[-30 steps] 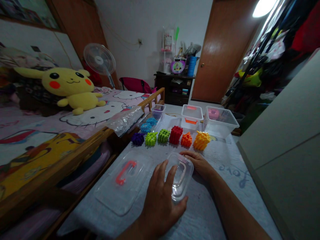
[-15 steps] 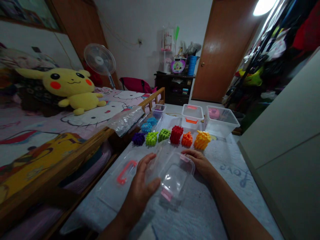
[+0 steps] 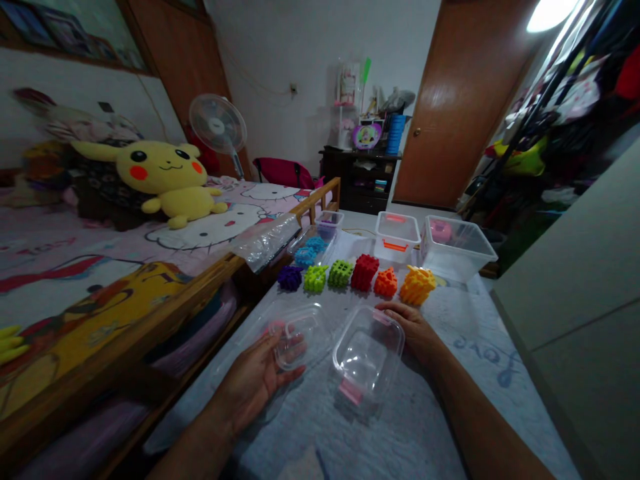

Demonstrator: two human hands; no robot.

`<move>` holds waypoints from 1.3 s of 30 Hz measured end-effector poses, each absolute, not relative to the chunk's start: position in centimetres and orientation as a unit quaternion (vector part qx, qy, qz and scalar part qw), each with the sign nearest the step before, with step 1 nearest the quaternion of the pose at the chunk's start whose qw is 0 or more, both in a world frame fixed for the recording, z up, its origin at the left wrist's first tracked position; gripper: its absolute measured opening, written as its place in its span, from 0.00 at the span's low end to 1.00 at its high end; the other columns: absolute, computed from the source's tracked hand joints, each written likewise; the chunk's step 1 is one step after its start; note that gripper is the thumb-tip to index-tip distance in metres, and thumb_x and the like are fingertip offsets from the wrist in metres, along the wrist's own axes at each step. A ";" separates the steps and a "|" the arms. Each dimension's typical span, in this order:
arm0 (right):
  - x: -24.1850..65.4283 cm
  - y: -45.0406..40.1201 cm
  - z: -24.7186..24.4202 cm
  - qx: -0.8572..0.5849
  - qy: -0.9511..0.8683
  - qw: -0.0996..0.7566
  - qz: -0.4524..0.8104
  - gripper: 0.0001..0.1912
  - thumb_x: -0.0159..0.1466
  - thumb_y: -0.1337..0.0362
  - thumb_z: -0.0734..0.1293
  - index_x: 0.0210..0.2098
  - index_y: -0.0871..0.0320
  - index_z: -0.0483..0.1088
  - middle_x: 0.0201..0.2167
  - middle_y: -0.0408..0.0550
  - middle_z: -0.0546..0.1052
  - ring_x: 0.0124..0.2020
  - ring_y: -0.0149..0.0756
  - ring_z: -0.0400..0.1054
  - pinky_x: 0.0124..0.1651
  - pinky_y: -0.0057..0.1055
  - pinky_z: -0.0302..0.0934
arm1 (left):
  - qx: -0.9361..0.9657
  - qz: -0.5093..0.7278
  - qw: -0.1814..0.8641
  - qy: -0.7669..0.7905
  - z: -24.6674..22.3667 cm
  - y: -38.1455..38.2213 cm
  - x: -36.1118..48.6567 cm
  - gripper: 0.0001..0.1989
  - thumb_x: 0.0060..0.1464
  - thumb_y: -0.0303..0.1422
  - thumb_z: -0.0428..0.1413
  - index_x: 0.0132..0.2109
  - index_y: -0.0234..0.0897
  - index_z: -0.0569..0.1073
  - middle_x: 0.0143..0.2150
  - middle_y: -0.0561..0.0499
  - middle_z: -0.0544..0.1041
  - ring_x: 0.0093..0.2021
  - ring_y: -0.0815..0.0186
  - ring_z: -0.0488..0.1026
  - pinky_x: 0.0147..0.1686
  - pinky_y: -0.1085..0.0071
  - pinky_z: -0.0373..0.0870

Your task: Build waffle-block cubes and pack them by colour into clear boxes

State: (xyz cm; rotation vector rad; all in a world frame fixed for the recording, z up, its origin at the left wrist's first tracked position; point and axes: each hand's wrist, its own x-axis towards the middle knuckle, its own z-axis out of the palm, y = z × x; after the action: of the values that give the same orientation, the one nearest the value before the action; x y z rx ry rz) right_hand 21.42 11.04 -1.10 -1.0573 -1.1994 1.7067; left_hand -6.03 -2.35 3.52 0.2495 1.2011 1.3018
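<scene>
My left hand (image 3: 260, 373) holds a small clear lid (image 3: 300, 337), palm up beneath it, with the fingers showing through the plastic. On the cloth beside it stands a clear box (image 3: 369, 357) with pink clips and its top uncovered. My right hand (image 3: 413, 330) grips the box's far right corner, fingertips at the upper clip. Behind the box is a row of foam pieces: purple (image 3: 289, 279), light green (image 3: 316, 279), green (image 3: 341, 273), red (image 3: 365, 272), orange (image 3: 386, 283) and yellow (image 3: 417, 285). Blue pieces (image 3: 311, 251) lie behind the purple one.
Larger clear containers (image 3: 397, 230) (image 3: 457, 250) stand at the table's far end, with a small one (image 3: 329, 223) to their left. A large clear lid (image 3: 250, 327) lies under my left hand. A wooden bed rail (image 3: 165, 313) runs along the left.
My left hand has moved left, carrying the small lid away from the box and tilting it flatter. The right hand keeps its hold on the box. The view has shifted slightly left.
</scene>
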 end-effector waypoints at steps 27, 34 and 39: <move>21.4 11.2 -2.7 -0.424 -0.521 0.387 0.632 0.11 0.59 0.56 0.70 0.36 0.56 0.76 0.23 0.39 0.74 0.17 0.24 0.62 0.19 0.23 0.57 | 0.454 0.357 0.130 0.806 -1.2 -5.8 -12.1 0.39 0.42 0.57 0.54 0.54 0.33 0.67 0.51 0.40 0.65 0.34 0.59 0.69 0.39 0.51 0.73; 21.6 11.4 -2.4 -0.456 -0.533 0.374 0.607 0.13 0.59 0.54 0.68 0.37 0.56 0.74 0.20 0.37 0.70 0.15 0.25 0.59 0.17 0.23 0.52 | 0.583 0.360 0.110 0.720 1.1 -5.8 -9.3 0.23 0.53 0.51 0.53 0.50 0.42 0.69 0.50 0.45 0.69 0.42 0.56 0.70 0.42 0.57 0.73; 22.7 12.1 0.4 -0.464 -0.619 0.395 0.496 0.11 0.58 0.56 0.68 0.31 0.58 0.74 0.21 0.40 0.70 0.20 0.26 0.60 0.21 0.23 0.53 | 0.678 0.401 0.142 0.600 1.0 -4.4 -4.0 0.22 0.57 0.42 0.53 0.58 0.49 0.63 0.59 0.46 0.67 0.52 0.55 0.70 0.49 0.57 0.72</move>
State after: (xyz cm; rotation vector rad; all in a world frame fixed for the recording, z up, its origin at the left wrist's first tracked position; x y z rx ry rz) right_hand 22.73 12.10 0.39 -1.1758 -1.5696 1.2586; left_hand -3.97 -4.44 1.02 1.9563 1.7320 1.1572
